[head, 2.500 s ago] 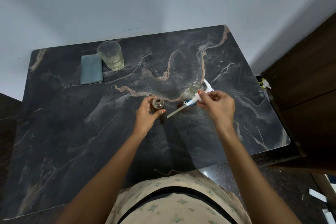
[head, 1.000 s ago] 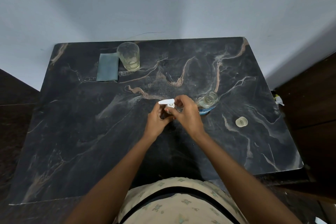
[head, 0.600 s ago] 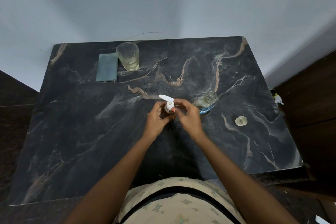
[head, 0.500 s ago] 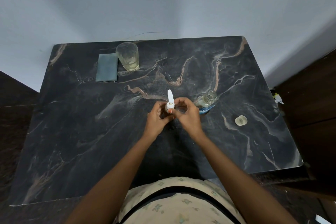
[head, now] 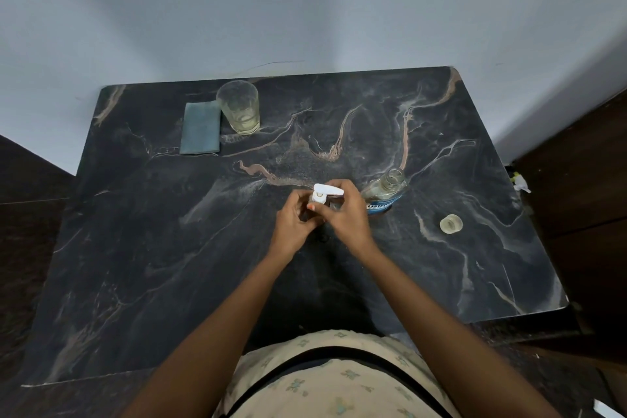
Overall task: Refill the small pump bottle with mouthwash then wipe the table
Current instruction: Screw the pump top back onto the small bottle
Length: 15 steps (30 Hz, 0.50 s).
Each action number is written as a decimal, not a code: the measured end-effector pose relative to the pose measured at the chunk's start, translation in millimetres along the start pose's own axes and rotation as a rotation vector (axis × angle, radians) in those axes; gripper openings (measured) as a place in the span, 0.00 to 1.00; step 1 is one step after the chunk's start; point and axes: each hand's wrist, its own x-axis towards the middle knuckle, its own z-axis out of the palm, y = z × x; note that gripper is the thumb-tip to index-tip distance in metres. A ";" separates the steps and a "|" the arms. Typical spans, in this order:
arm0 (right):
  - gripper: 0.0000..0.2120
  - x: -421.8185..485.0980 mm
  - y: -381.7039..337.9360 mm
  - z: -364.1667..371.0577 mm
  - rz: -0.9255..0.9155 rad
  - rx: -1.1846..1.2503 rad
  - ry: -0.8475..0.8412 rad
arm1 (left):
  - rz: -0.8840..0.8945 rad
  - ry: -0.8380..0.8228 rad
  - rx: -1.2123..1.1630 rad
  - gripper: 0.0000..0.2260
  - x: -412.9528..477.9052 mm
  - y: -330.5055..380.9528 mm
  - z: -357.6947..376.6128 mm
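Note:
The small pump bottle stands at the middle of the dark marble table [head: 142, 248], its body mostly hidden by my hands. My left hand [head: 293, 222] grips the bottle from the left. My right hand [head: 344, 214] pinches the collar of the white pump head [head: 325, 193], whose nozzle points right. Just to the right stands the open clear mouthwash bottle [head: 385, 192] with a blue label. Its clear cap [head: 451, 224] lies further right on the table. A folded grey-blue cloth [head: 200, 128] lies at the back left.
A drinking glass [head: 238, 107] with a little pale liquid stands beside the cloth at the back left. A pale wall runs behind the table. Dark wooden furniture [head: 576, 197] stands close to the table's right edge.
The pump, held apart from the bottle at first, now sits on the small bottle. Over the last half second its nozzle has turned from pointing away to pointing right.

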 end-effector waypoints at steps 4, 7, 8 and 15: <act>0.20 -3.6 1.5 -6.3 -0.056 0.019 -0.117 | 0.021 -0.005 -0.007 0.20 -0.8 0.8 0.7; 0.16 -5.4 2.2 -8.9 -0.036 0.039 -0.116 | 0.019 -0.017 -0.027 0.20 -1.1 1.3 0.5; 0.14 -5.5 1.6 -8.4 -0.032 0.047 -0.098 | 0.017 -0.017 -0.033 0.20 -1.3 1.5 0.5; 0.17 0.6 -2.4 -3.5 -0.004 0.042 -0.059 | 0.011 0.012 0.031 0.19 -1.3 3.5 0.4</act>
